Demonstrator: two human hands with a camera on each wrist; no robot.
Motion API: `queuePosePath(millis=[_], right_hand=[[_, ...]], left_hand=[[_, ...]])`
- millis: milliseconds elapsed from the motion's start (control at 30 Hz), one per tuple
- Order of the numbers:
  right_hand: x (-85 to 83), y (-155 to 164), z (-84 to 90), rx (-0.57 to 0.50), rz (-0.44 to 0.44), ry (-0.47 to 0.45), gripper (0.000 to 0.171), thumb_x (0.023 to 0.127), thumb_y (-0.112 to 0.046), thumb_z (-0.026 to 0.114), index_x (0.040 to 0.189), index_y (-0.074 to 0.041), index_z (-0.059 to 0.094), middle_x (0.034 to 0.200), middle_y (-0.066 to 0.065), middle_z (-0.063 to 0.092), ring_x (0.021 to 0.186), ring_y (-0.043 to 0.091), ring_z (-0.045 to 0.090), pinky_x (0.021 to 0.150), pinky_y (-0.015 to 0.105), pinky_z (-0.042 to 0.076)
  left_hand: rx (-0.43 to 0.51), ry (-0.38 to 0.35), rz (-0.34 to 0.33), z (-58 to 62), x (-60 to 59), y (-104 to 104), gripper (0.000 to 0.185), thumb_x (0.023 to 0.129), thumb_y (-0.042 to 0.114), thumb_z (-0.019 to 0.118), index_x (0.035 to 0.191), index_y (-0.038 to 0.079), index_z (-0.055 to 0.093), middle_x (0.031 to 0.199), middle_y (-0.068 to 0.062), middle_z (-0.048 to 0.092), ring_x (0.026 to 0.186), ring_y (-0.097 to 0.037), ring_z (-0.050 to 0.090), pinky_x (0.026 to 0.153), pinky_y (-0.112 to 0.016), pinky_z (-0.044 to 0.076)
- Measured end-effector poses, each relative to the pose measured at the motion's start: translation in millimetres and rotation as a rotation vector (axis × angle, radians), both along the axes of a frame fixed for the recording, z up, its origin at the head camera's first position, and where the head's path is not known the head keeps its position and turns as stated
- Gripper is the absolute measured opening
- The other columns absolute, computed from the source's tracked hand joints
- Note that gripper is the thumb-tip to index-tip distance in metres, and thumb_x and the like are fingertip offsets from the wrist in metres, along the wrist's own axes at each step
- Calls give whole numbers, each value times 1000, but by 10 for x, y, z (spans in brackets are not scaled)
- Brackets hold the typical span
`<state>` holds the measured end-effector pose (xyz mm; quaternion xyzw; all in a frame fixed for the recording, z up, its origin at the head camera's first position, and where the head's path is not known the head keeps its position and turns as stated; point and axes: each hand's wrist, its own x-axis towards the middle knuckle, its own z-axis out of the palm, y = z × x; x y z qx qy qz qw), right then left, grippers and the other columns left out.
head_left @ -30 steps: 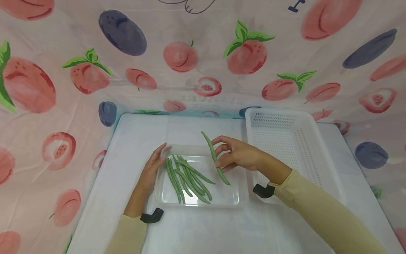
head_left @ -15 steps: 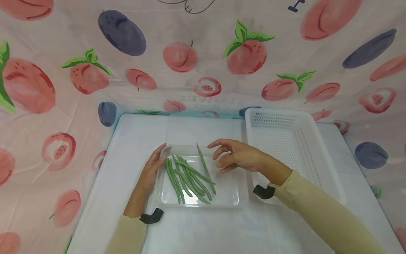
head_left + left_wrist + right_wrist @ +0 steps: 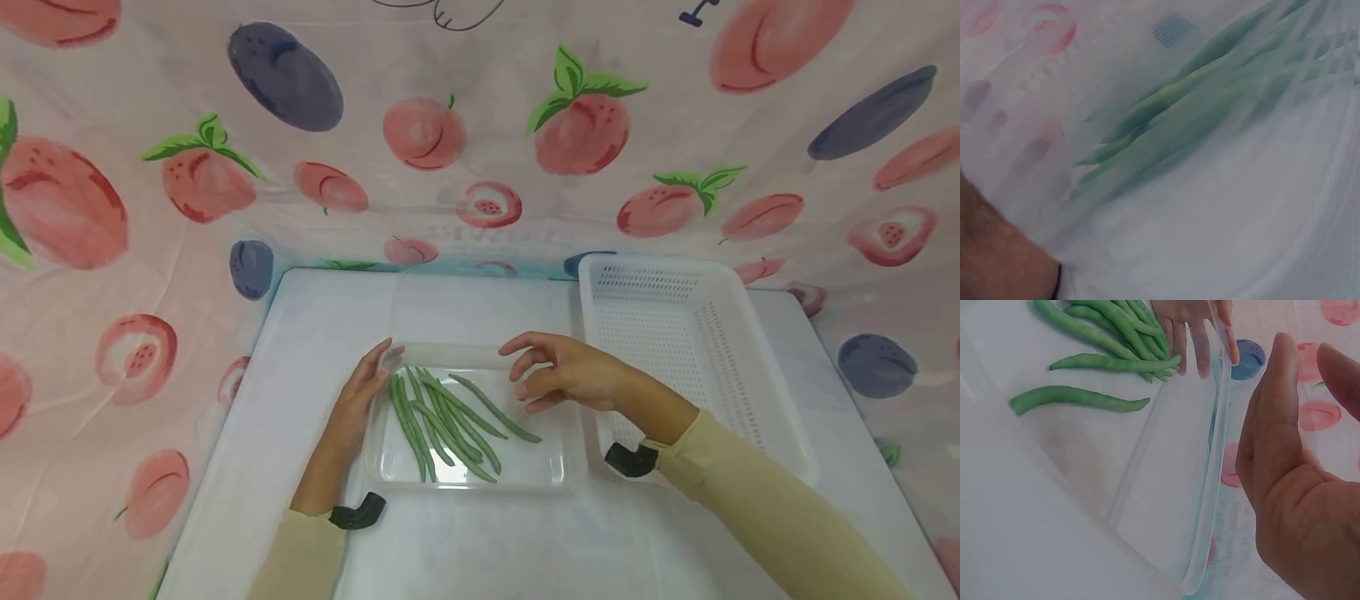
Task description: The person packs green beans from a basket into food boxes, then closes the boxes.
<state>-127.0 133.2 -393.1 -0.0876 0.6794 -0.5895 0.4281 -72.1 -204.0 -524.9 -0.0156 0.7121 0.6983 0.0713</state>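
Observation:
Several green beans (image 3: 450,421) lie in a clear plastic box (image 3: 472,485), most of them bunched in its left half. One single bean (image 3: 495,408) lies slanted to the right of the bunch. Against the box's left wall rests my left hand (image 3: 356,408), its fingers straight along the outside, seen through the plastic in the right wrist view. My right hand (image 3: 566,371) hovers over the box's right side with nothing held, fingers loosely bent and apart from the thumb. The left wrist view shows beans (image 3: 1166,119) blurred through the box wall, and part of my left hand (image 3: 1004,250).
A white perforated basket (image 3: 765,375) stands to the right of the box, partly under my right forearm. Both sit on a white table (image 3: 465,550). A fruit-print cloth (image 3: 465,67) hangs behind and at the sides.
My right hand has let go of one green bean, which dropped into the box and settled to the right of the bunch. The right hand then shifted slightly right. My left hand stayed put.

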Motion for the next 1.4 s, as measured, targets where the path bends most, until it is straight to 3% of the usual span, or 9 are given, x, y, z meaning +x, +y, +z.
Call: queuePosePath(millis=[200,400,567,700,833,967,1200,1400], right_hand=[[81,55,-3,12,-63,5,62,90,-8,76,144,-11,46,118,19,57,92,24,70,86,45,62],[198,124,5,9,-170,36,60,93,-9,73,146,-10,43,114,12,59,97,27,70,87,46,62],[174,200,26,25,-306,115,59,97,-14,70,148,-9,40,116,12,58,105,27,68,90,43,61],[121,235,71,21,-418,156,61,99,-17,68,150,-7,36,122,12,55,107,23,67,94,43,60],[62,253,117,23,-471,175,64,101,-21,66,152,-6,32,132,14,50,117,24,62,99,44,56],[-27,275,137,58,-465,189,71,101,-29,66,155,-6,27,147,18,41,134,32,51,108,49,50],[-254,228,195,232,-352,194,91,97,-51,65,162,-12,16,165,15,27,151,33,34,119,58,36],[-481,100,266,342,-264,147,108,92,-65,63,165,-17,0,172,12,10,157,36,18,118,67,30]], left_hand=[[-4,3,4,-7,-1,3,51,108,34,41,159,29,35,163,11,39,158,-20,21,124,-67,11],[0,3,-5,11,-7,-4,52,109,34,41,159,27,34,163,9,39,158,-20,20,124,-67,11],[-1,15,-9,56,-27,-47,50,109,30,41,159,24,36,163,2,41,158,-21,20,126,-62,8],[-18,25,-71,129,-92,-138,51,110,30,40,160,18,33,165,-3,38,157,-27,23,127,-60,14],[-94,12,-125,294,-213,-261,54,110,34,42,159,13,33,165,-7,36,155,-30,27,124,-60,23],[-152,-79,-152,539,-397,-351,60,109,36,48,159,8,32,165,-11,35,155,-32,28,124,-57,26],[-309,-246,-199,962,-738,-338,71,107,46,46,162,7,22,166,-18,28,155,-38,26,122,-58,29],[-399,-345,-264,1158,-1035,-280,81,104,56,44,163,7,15,167,-21,22,155,-42,21,118,-61,35]])
